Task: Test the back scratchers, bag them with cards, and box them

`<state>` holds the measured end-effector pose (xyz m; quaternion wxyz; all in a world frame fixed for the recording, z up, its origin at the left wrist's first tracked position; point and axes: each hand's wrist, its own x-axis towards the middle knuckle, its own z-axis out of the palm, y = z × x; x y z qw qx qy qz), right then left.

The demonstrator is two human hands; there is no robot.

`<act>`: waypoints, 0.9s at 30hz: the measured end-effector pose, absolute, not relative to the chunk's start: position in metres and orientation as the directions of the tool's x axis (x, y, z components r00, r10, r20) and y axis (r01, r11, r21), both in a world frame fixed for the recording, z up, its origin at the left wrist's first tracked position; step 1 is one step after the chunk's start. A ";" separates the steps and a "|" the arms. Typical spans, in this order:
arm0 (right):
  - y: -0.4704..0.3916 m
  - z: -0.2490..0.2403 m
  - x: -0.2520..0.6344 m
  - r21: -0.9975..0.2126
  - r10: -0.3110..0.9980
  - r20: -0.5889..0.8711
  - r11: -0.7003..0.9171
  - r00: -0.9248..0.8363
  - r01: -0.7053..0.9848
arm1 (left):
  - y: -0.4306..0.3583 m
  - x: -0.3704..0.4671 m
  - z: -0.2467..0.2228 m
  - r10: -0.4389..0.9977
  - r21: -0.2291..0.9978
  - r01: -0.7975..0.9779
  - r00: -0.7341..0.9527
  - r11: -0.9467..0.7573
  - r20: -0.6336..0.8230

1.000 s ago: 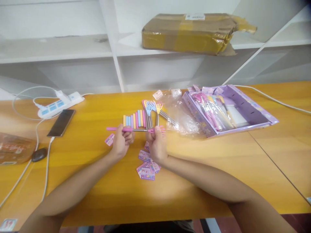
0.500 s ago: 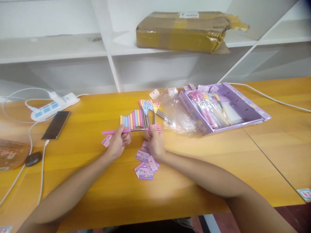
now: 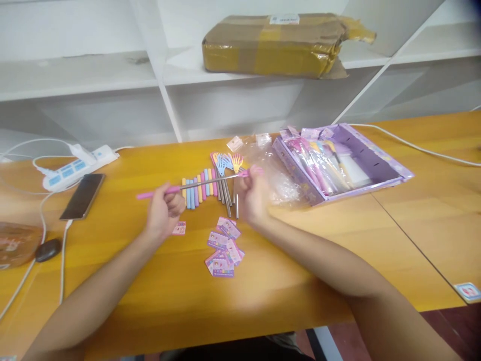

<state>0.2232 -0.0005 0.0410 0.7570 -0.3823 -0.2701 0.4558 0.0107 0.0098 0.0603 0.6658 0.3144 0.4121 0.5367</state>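
Observation:
My left hand [image 3: 164, 211] grips the pink handle of a telescopic back scratcher [image 3: 195, 185], and my right hand [image 3: 254, 197] holds its pink claw end. The metal rod between them is drawn out long and slopes up to the right. Just behind it lies a row of more scratchers [image 3: 210, 180] with coloured handles and claw heads. Small purple cards [image 3: 223, 246] lie on the yellow table [image 3: 150, 281] in front of my hands.
A purple box [image 3: 338, 163] with packed scratchers sits at the right, with clear plastic wrap [image 3: 280, 180] beside it. At the left are a power strip [image 3: 77, 163], a phone [image 3: 82, 195] and cables. A taped cardboard parcel [image 3: 278, 45] lies on the white shelf.
My hands have moved apart and the scratcher's rod has extended. The left hand shifted left, the right hand rose to the right. A small card shows where the left hand was.

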 end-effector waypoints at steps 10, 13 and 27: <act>0.073 0.074 0.362 -0.679 0.590 0.034 0.606 0.807 -0.415 | 0.074 -0.075 0.118 0.970 0.937 -0.346 -0.204 0.054 -0.131; 0.071 0.089 0.387 -0.643 0.530 -0.018 0.643 0.848 -0.416 | 0.084 -0.102 0.129 0.968 0.948 -0.317 -0.230 0.026 -0.104; 0.056 0.097 0.362 -0.549 0.679 0.119 0.653 0.725 -0.522 | 0.099 -0.127 0.108 0.886 0.933 -0.338 -0.461 -0.123 -0.051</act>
